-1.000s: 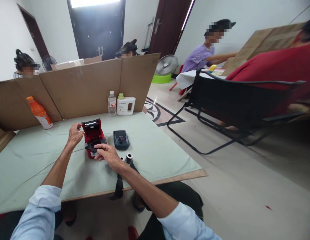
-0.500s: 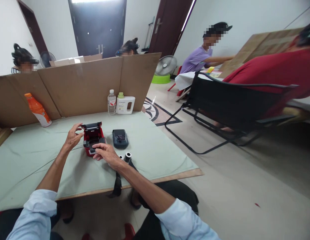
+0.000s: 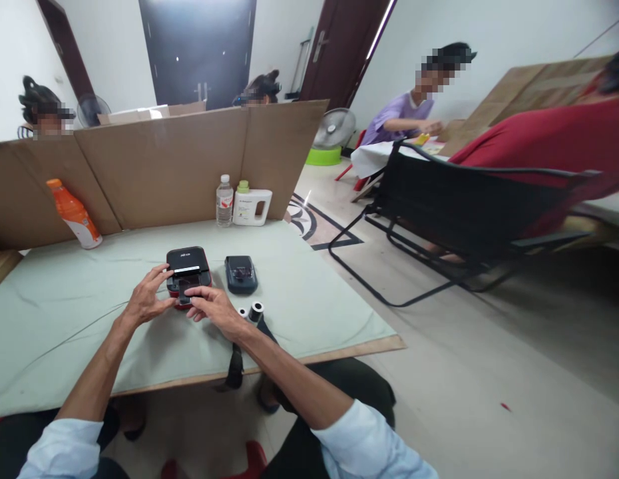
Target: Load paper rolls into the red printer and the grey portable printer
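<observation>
Just left of the frame's centre, the red printer (image 3: 188,274) sits on the bench (image 3: 64,313), lid down. The left hand (image 3: 146,297) and right hand (image 3: 212,307) rest their fingers, spread, on its near edge, gripping nothing. Uneven pressing could skid it towards the paper rolls (image 3: 253,311).

Two printers (image 3: 188,267) (image 3: 241,273), two paper rolls (image 3: 257,311) (image 3: 242,313), three bottles (image 3: 224,201) (image 3: 251,205) (image 3: 74,213).
</observation>
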{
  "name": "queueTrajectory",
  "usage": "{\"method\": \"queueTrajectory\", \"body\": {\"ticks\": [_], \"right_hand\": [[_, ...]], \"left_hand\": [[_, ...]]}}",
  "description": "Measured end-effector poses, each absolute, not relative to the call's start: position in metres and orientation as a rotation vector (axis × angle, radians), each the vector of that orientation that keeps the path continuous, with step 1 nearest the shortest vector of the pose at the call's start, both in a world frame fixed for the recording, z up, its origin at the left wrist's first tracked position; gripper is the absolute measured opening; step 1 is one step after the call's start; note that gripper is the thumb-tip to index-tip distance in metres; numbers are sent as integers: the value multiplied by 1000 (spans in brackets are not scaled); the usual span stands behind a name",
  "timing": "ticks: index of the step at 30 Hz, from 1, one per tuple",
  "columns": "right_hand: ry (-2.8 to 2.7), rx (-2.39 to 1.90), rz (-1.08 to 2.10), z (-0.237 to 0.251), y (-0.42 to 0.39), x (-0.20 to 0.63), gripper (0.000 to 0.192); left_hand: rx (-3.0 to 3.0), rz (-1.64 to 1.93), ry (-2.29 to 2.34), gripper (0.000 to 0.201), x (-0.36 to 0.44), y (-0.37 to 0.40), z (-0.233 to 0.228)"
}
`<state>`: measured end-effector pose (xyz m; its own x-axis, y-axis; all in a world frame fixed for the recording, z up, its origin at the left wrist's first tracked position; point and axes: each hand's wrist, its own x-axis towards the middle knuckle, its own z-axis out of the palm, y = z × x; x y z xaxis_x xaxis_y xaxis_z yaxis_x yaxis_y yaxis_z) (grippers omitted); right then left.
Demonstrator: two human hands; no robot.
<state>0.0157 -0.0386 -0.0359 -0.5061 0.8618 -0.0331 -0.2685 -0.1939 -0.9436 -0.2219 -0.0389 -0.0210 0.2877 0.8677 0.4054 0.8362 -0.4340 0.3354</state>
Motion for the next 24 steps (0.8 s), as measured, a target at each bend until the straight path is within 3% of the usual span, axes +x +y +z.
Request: {"method": "queueTrajectory", "body": {"ticks": [9, 17, 21, 24], "right_hand": [[-1323, -747, 1795, -34, -39, 18, 31], [-1579, -752, 1738, -34, -49, 35, 28], [-1771, -909, 1255, -29, -38, 49, 24], [-1909, -1040, 763, -25, -20, 53, 34]], "left_hand": [[2578, 786, 1759, 50, -212, -41, -26], [2423, 745, 1913, 56, -209, -49, -29], [2385, 797, 1926, 59, -207, -51, -37], [2398, 824, 1897, 60, -207, -50, -40]]}}
